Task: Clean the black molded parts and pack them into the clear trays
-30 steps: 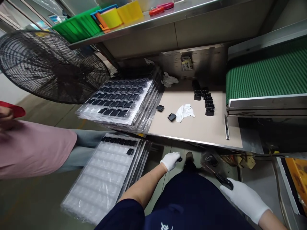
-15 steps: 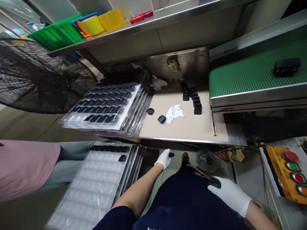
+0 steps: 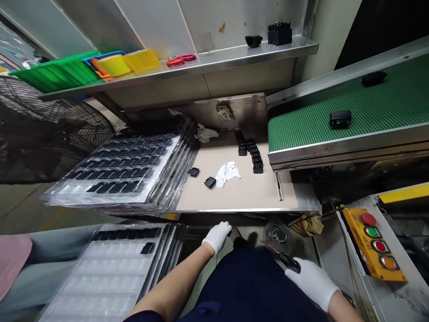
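My left hand (image 3: 217, 237), in a white glove, is closed at the lower middle, in front of the table edge. A small black plastic part (image 3: 229, 233) peeks out at its fingertips, mostly hidden. At the lower right my right hand (image 3: 311, 279), also gloved, grips a black-handled tool (image 3: 288, 262); its thin metal end points up and left, its exact kind unclear. On the table (image 3: 248, 199), two flat black pieces (image 3: 210, 182) lie by a crumpled white cloth (image 3: 228, 173). Rows of black parts (image 3: 257, 163) stand farther right.
Stacked clear trays (image 3: 161, 170) with black pieces stand left, another tray stack (image 3: 100, 273) below. A green conveyor (image 3: 301, 129) carries black parts at right, above an orange button box (image 3: 375, 243). A fan (image 3: 50, 129) and a person's legs (image 3: 50, 259) are at left.
The view has tilted up and swung right, showing more shelf and conveyor. The black part on the conveyor sits farther left, with another behind it. Both hands keep their holds.
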